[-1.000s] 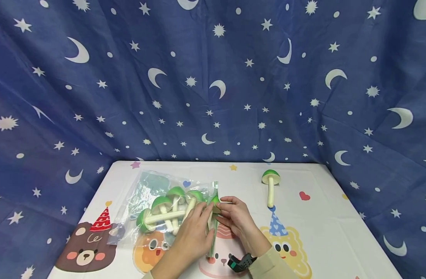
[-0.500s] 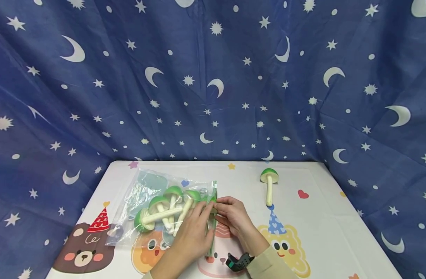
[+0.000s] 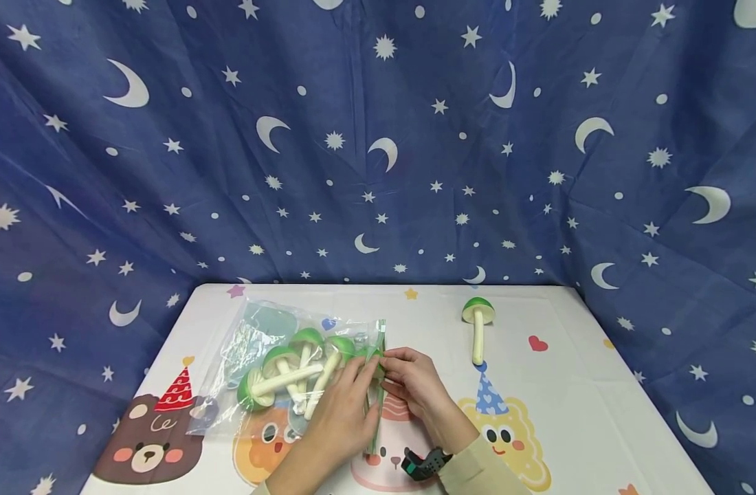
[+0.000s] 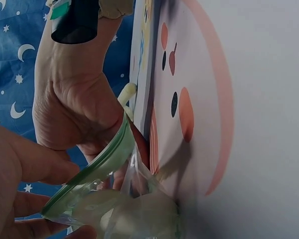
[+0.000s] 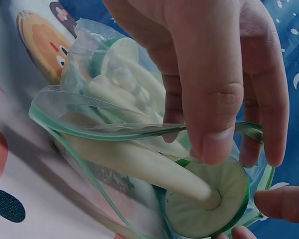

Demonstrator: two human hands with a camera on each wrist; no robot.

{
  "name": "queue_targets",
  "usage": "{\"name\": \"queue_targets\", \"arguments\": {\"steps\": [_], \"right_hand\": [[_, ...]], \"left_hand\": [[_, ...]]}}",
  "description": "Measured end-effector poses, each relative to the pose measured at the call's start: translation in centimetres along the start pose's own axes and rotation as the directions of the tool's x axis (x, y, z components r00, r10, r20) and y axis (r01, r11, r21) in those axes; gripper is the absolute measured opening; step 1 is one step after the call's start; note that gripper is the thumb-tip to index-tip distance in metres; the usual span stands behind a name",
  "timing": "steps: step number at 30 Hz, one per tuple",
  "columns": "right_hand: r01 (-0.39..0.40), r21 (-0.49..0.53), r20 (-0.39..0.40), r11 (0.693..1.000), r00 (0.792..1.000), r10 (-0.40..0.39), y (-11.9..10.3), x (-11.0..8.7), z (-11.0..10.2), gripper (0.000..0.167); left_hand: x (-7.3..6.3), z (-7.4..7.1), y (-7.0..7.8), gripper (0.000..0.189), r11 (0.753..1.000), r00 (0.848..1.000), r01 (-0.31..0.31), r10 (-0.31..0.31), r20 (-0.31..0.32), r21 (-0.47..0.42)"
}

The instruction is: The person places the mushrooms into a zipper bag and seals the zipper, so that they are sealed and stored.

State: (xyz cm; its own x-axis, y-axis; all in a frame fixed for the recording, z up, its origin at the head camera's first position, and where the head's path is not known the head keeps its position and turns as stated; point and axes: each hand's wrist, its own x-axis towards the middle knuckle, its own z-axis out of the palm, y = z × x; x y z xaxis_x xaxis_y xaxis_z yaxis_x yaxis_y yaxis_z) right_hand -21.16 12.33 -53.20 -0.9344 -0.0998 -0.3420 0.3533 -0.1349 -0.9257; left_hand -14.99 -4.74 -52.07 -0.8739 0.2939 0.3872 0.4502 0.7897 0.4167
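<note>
A clear zip bag [image 3: 212, 412] with a green zip edge lies flat, its mouth to the right. Several green-capped toy mushrooms [image 3: 282, 360] are inside it. With thumb and fingers, my left hand [image 3: 347, 410] pinches the bag's upper lip; the right wrist view shows the mouth held apart. Another toy mushroom [image 5: 207, 199] lies stem first in that mouth, its cap at the opening. My right hand [image 3: 420, 388] holds this cap at its rim with thumb and fingertips, partly hidden in the head view.
One loose toy mushroom [image 3: 478, 328] lies at the back right of the table, cap away from me. The white tablecloth [image 3: 576, 412] carries cartoon prints. Behind it hangs a blue curtain [image 3: 415, 172] with moons and stars.
My right hand has shifted slightly left with the toy mushroom, whose cap shows less between my hands. My left hand keeps its place on the bag. The head view has moved a little.
</note>
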Motion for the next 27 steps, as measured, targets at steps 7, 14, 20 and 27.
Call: {"name": "queue_targets", "arguments": {"steps": [7,14,20,27], "right_hand": [[-0.023,0.035,0.016,0.999,1.000,0.022,-0.16,-0.15,0.10,0.031],[-0.030,0.015,0.065,0.999,0.997,0.029,0.22,-0.19,0.04,0.045],[-0.036,0.008,0.098,0.999,0.995,0.035,0.25,-0.27,0.11,0.047],[-0.067,-0.003,0.099,0.998,0.993,0.067,-0.59,-0.17,0.04,0.051]], "left_hand": [[0.04,-0.24,-0.17,0.081,1.000,1.000,0.018,-0.018,0.013,0.005],[0.05,-0.30,-0.34,0.080,1.000,1.000,0.011,-0.011,0.015,-0.004],[-0.03,-0.40,-0.57,0.081,1.000,0.999,0.014,-0.014,0.028,0.001],[0.06,-0.51,-0.66,0.081,1.000,0.999,0.019,-0.019,0.035,-0.006]]}}
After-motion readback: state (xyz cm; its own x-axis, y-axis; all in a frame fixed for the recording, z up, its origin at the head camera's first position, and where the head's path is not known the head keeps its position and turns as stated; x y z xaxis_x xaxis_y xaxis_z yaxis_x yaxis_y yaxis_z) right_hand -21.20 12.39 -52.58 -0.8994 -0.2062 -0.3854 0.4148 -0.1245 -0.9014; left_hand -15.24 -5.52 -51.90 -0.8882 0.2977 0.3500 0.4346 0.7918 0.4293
